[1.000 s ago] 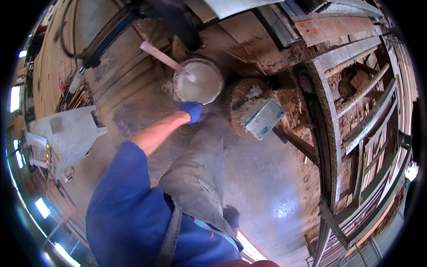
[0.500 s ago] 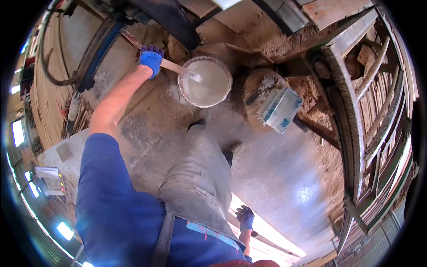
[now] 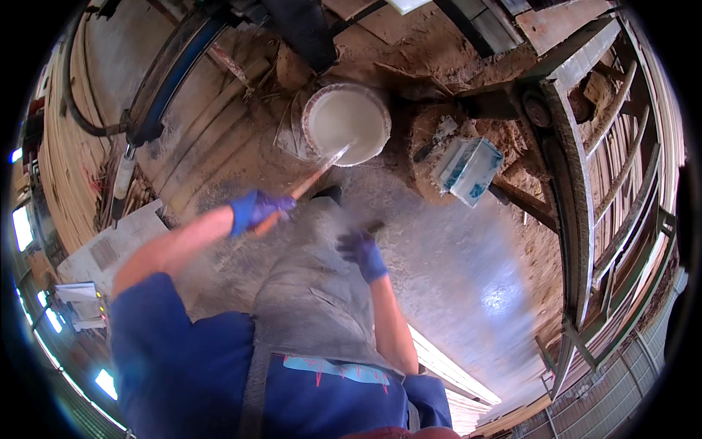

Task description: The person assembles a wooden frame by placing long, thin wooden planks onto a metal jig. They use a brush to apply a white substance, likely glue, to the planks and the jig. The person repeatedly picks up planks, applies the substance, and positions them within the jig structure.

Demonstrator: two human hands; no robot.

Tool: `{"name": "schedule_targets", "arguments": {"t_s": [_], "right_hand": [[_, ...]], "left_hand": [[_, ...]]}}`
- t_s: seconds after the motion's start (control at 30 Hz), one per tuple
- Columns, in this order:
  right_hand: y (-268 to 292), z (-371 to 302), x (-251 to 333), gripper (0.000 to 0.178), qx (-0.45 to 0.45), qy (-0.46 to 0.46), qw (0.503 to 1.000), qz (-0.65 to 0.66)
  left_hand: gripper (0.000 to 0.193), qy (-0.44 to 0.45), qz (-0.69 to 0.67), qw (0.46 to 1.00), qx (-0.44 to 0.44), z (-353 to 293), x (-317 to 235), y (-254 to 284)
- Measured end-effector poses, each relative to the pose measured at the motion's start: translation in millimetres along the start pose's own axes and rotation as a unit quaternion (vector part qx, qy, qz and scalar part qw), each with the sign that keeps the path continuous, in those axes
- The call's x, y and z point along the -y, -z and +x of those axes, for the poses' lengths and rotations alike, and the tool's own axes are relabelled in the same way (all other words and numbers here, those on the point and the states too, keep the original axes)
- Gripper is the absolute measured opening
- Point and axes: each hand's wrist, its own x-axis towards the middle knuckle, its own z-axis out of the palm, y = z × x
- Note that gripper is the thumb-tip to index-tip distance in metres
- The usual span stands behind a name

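Observation:
My left hand [image 3: 262, 211], in a blue glove, grips a wooden stick [image 3: 311, 181] near its lower end. The stick slants up to the right, and its white-coated tip reaches over the near rim of a round bucket [image 3: 306, 132]. Pale, creamy liquid [image 3: 347, 117] fills much of that bucket, which stands on the floor. My right hand [image 3: 362, 252], gloved too and slightly blurred, hovers in front of my grey apron [image 3: 314, 293] with its fingers apart and nothing held. It is to the right of the stick, not touching it.
Right of the bucket, a clear bluish box [image 3: 468, 172] rests on a round, dirty support. A heavy metal frame [image 3: 574, 197] with curved bars stands at the right. Boards [image 3: 69, 168] are stacked on the left, beside a blue-black machine arm [image 3: 172, 80].
My left hand has drawn the stick back toward my body, so its tip has moved from inside the bucket to the near rim. My right hand has risen from my side to my front.

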Motion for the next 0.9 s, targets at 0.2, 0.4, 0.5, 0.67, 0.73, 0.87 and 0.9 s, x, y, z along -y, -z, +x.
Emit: {"name": "schedule_targets", "arguments": {"t_s": [0.2, 0.4, 0.5, 0.67, 0.73, 0.87, 0.9], "right_hand": [[-49.5, 104.4, 29.4, 0.037, -0.003, 0.031, 0.998, 0.058], [60.2, 87.6, 21.3, 0.029, 0.148, -0.023, 0.989, 0.000], [70.2, 30.6, 8.7, 0.030, 0.092, -0.038, 0.994, 0.042], [102.5, -22.7, -13.4, 0.038, 0.084, -0.050, 0.994, -0.041], [110.6, -39.9, -15.9, 0.039, 0.101, -0.050, 0.993, -0.022], [90.5, -98.0, 11.1, 0.036, 0.049, -0.039, 0.996, -0.070], [82.4, -101.4, 20.2, 0.036, 0.033, -0.021, 0.992, -0.117]], "left_hand": [[0.058, -0.073, -0.096, 0.992, -0.038, -13.1, 50.6, -149.9], [0.053, -0.131, -0.154, 0.972, 0.120, -6.8, 71.0, -210.5], [0.044, -0.196, -0.159, 0.966, 0.056, 5.0, 111.0, -195.2], [0.034, -0.134, -0.285, 0.943, -0.105, 22.0, 190.6, -168.3], [0.031, -0.152, -0.255, 0.946, -0.130, 40.5, 226.9, -149.1], [0.033, -0.133, -0.318, 0.926, -0.152, 50.9, 271.7, -109.2], [0.034, -0.096, -0.332, 0.924, -0.162, 54.5, 277.9, -98.8]]}}
